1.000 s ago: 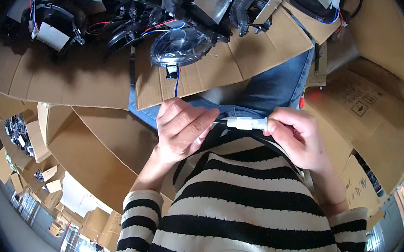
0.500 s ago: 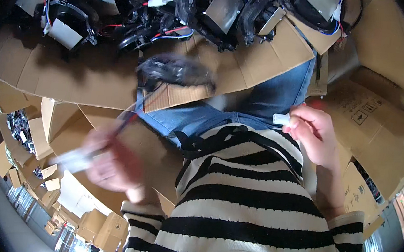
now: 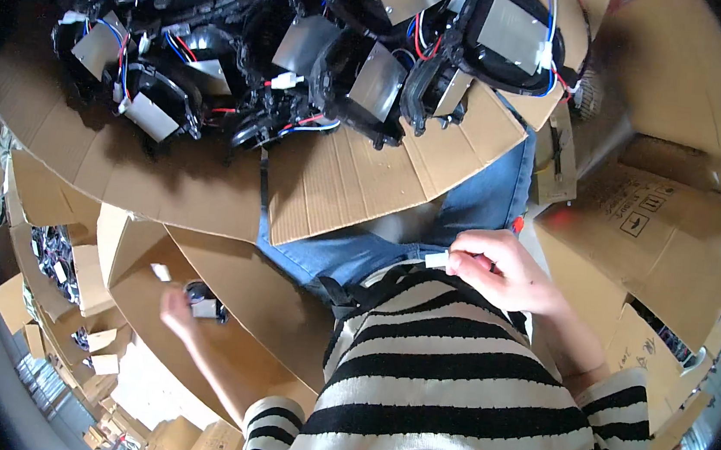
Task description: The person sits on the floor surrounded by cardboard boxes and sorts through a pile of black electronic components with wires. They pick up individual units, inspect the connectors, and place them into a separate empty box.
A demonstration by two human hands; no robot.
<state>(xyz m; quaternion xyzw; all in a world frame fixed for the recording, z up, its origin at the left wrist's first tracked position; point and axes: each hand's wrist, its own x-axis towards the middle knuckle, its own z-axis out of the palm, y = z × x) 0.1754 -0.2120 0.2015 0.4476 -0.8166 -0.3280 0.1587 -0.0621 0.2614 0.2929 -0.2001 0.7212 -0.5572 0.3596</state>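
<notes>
My right hand is closed in a pinch on a small white piece in front of my waist; its exact kind is unclear. To the left, my left hand reaches into an open cardboard box, its fingers blurred. Right beside it in that box lies a black part with a silvery plate. A small white piece shows just past the fingertips; whether the hand touches either is unclear. Ahead, several black parts with metal plates and coloured wires are heaped on cardboard.
A large cardboard box stands to my right. More open boxes stand at the far left, one holding dark parts. The cardboard's near edge overhangs my jeans.
My left hand has gone down into the left box, where the black part it carried by its wires appears to lie. My right hand has shifted left with its white piece. The view has tilted.
</notes>
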